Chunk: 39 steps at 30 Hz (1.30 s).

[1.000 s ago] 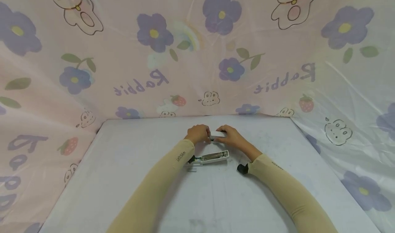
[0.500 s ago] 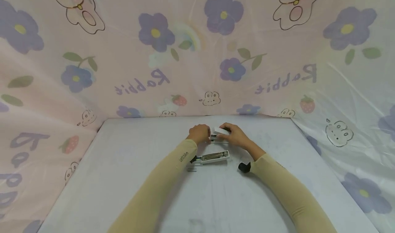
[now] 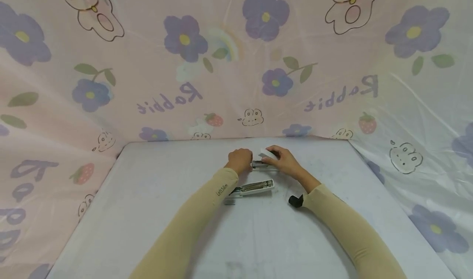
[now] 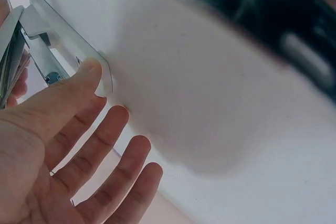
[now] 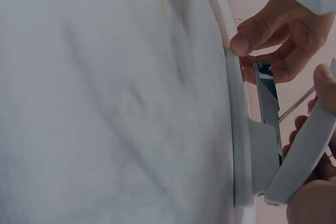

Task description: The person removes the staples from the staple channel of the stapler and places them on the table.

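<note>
Nearest to us, two beige-sleeved forearms reach forward over the pale grey tabletop [image 3: 155,213]. Just past the left sleeve lies a second white plastic stapler [image 3: 255,187], opened flat with its metal channel showing, untouched; a small strip of staples [image 3: 229,202] sits beside it.

Beyond that, both hands work on the white plastic-and-metal stapler [image 3: 264,162] resting on the table, mid-width and toward the far edge. Our left hand [image 3: 239,160] pinches its rear end, thumb tip pressing the base; the other fingers look curled from above, though the wrist view shows some spread loose. Our right hand [image 3: 281,160] grips the white top cover [image 5: 302,153], lifted clear of the bright metal staple rail [image 5: 268,103].

We judge it light, rigid and smooth, with a sprung hinge that could snap back. Best held by the plastic base and cover edges, fingers off the rail.

Farthest, the pink flower-and-rabbit printed sheet [image 3: 221,65] walls the table.
</note>
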### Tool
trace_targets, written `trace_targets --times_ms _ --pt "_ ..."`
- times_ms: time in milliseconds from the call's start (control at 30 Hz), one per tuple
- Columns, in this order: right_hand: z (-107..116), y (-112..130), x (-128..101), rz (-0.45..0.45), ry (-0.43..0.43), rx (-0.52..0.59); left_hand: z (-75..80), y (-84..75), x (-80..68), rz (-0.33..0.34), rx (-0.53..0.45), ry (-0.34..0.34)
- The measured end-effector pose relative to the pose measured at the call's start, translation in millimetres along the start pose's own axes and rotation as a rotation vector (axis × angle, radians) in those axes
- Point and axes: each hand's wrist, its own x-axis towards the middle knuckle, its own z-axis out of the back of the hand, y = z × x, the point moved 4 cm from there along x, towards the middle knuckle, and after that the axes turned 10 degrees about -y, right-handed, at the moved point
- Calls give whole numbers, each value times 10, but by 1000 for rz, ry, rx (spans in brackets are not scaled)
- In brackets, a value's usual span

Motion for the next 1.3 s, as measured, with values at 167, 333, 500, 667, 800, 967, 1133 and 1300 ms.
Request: trace_targets --times_ms 167,333,500,667,800,967,1133,1300 --pt "63 30 -21 5 -14 17 6 7 -21 -1 -5 -2" --pt "152 46 -14 40 -35 14 28 24 -48 -11 -16 -8" --pt "249 40 -17 73 -39 -19 49 37 -52 -1 -17 1" --pt "337 -2 -45 74 -46 -4 55 17 -56 -16 -21 15" --pt "396 -19 -65 82 -57 -7 59 2 -43 -22 -20 16" --pt "460 110 -119 92 -60 -5 58 9 -31 -17 -20 15" --pt "524 294 -199 87 -47 5 54 14 -36 -20 -28 26" --pt "558 314 -230 78 -54 15 56 26 -46 -17 -49 29"
